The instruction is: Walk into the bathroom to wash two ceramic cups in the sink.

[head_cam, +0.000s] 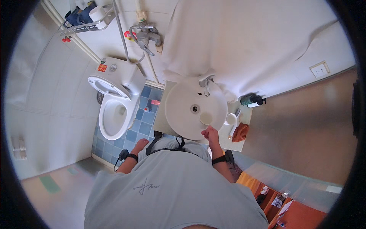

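A round white washbasin (183, 120) lies before me, with a chrome faucet (206, 86) at its far side and a drain (195, 108) in its middle. My right hand (211, 134) is over the basin's near right rim, fingers curled at the near edge of a pale cup (206, 118). The cup's opening faces up; any handle is hidden by my fingers. Down by my left hip hangs my left hand (140, 145), loosely curled, its fingers partly hidden. Nothing shows in it.
Right of the basin, the counter holds a white cup (230, 119), a brown cloth (240, 132) and pump bottles (251, 100). A toilet (113, 117) with raised lid stands at left on blue floor tiles (135, 126). A shower valve (147, 37) is on the wall.
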A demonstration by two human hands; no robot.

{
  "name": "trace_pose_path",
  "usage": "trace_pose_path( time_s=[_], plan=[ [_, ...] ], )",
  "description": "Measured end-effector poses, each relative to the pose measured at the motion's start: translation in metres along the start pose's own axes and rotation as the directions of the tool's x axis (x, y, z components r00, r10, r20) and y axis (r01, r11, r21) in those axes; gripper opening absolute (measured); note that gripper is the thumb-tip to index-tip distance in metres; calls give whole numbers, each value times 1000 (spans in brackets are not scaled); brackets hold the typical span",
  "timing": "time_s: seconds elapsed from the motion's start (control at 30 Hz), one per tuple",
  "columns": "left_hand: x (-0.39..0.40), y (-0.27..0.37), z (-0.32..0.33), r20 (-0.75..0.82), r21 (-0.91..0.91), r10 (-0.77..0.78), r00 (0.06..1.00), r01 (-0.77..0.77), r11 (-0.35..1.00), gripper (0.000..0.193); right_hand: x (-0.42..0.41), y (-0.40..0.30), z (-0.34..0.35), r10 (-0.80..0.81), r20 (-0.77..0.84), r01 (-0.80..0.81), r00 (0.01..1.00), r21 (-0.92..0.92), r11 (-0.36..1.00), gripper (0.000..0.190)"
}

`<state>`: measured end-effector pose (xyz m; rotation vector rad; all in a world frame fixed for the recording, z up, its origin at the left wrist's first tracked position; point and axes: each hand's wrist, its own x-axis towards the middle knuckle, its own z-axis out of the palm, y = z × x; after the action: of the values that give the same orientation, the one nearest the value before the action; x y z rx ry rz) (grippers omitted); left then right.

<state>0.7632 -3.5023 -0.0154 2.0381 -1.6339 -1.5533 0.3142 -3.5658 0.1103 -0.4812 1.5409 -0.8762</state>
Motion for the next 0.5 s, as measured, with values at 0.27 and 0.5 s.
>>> trace_pose_path(
  time_s=[0.27, 0.5],
  plan=[
    [-7, 21, -12, 36, 144, 166, 985, -170, 975, 30, 8, 0, -3, -25, -2, 25, 1000, -7, 1000, 37],
    [-16, 27, -13, 30, 164, 192, 981, -194, 967, 27, 10, -5, 5, -1, -41, 1, 999, -18, 1000, 32]
  ],
)
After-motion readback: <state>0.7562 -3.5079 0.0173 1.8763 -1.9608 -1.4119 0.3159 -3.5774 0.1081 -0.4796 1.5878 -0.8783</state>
